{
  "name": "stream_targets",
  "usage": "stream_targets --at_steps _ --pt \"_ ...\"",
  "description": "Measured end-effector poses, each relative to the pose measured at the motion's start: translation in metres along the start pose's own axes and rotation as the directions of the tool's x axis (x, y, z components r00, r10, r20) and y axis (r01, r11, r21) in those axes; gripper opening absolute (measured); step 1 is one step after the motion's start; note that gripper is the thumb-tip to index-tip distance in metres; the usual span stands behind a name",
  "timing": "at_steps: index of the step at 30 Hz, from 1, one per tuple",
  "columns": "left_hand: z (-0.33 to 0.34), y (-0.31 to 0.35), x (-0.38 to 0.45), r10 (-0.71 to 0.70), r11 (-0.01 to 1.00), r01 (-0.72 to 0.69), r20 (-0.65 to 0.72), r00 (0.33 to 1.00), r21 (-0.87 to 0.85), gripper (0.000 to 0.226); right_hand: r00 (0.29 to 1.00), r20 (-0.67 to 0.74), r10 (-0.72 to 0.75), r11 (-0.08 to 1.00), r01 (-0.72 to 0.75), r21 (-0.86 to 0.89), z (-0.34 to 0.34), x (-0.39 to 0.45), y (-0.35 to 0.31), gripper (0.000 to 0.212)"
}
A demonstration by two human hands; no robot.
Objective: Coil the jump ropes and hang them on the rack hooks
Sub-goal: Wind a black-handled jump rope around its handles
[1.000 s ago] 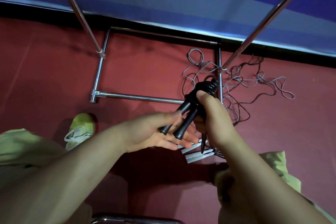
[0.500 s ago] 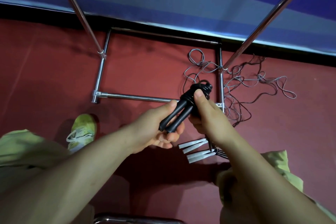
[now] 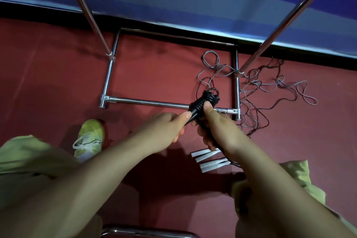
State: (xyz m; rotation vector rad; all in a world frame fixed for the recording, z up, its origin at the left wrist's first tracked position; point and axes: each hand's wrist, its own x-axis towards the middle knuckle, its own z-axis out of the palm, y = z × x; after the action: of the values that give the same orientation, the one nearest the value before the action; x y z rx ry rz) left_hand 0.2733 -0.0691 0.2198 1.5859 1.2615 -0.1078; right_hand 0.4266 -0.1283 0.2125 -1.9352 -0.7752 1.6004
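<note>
A black jump rope (image 3: pixel 202 105), coiled around its own handles, is held above the red floor (image 3: pixel 58 83) by both hands. The handle ends are gripped by the curled fingers of the left hand (image 3: pixel 164 131). The bundle is clasped by the right hand (image 3: pixel 218 131), with the thumb pressed on the coils. Loose grey and dark ropes (image 3: pixel 270 87) are lying tangled over the chrome rack base (image 3: pixel 146 102), and four white handles (image 3: pixel 208 160) are lying under the right wrist.

Two hands, the left hand (image 3: pixel 164 131) and the right hand (image 3: pixel 220 131), hold one black rope bundle (image 3: pixel 202 102). Four white handles (image 3: pixel 208 160) lie on the red floor (image 3: pixel 58 83), and I see one green shoe (image 3: pixel 89 137). Two shiny poles (image 3: pixel 87 9) go up from one metal frame (image 3: pixel 146 102), and the loose ropes (image 3: pixel 260 87) are too tangled to count.
</note>
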Motion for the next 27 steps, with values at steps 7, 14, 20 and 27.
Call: stream_targets --at_steps 7,14,20,27 --pt "-0.002 0.003 0.002 0.062 0.978 -0.036 -0.124 0.990 0.204 0.043 0.996 0.059 0.065 0.997 -0.063 -0.036 -0.002 -0.002 -0.002 0.076" --pt "-0.003 0.001 0.002 0.138 0.989 -0.128 -0.146 0.980 0.080 0.031 0.999 -0.011 -0.039 0.983 0.040 0.179 -0.001 -0.005 -0.011 0.038" --pt "-0.003 -0.006 0.001 0.179 0.790 0.279 0.641 0.746 -0.546 0.069 0.988 0.032 -0.152 0.920 0.130 0.369 -0.007 -0.007 -0.010 0.023" --pt "0.002 -0.006 -0.006 0.413 0.471 0.498 0.681 0.605 -0.728 0.072 0.944 0.099 -0.315 0.908 0.269 0.321 -0.015 -0.006 -0.011 0.041"
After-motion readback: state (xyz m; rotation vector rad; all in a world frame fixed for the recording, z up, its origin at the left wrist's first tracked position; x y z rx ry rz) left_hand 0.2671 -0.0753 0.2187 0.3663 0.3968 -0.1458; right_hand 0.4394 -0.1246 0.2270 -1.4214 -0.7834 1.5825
